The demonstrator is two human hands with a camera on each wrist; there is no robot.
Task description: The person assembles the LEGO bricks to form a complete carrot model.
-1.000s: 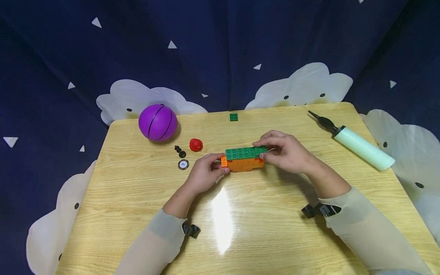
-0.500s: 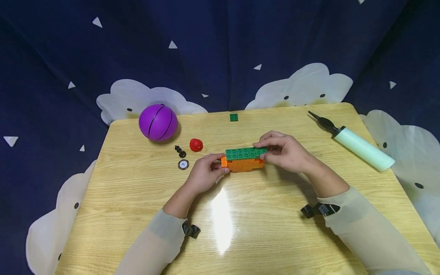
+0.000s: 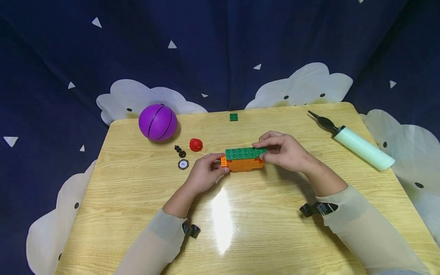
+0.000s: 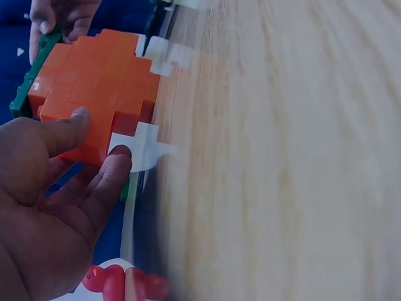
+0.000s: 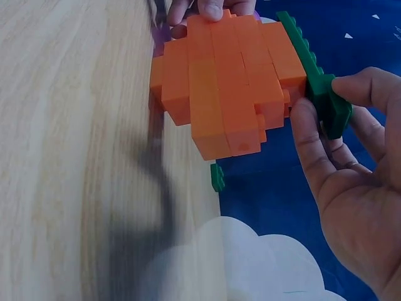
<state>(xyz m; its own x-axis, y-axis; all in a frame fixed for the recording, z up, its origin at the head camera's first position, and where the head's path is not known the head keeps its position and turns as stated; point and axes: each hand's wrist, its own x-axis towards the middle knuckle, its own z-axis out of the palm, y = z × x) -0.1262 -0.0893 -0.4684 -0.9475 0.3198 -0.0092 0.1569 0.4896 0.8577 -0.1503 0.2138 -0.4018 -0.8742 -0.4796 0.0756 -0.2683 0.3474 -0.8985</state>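
An orange toy brick build (image 3: 245, 165) with stepped sides stands in the middle of the table, a row of green bricks (image 3: 237, 154) along its top. My left hand (image 3: 203, 175) grips its left end, thumb on the near face, as the left wrist view of the orange bricks (image 4: 94, 81) shows. At the other end my right hand (image 3: 288, 153) pinches a green brick (image 5: 338, 108), which sits at the end of the green row. Whether the build touches the table cannot be told. The left hand's far fingers are partly hidden behind the bricks.
Beyond the build, a loose green brick (image 3: 233, 117) lies near the back edge. To the left are a purple ball (image 3: 158, 123), a red object (image 3: 196, 145), a black chess pawn (image 3: 180, 151) and a poker chip (image 3: 183, 164). A mint hand pump (image 3: 364, 148) lies at right.
Both hands keep their hold and the build stays in place. Only the right wrist and forearm have shifted very slightly to the left.
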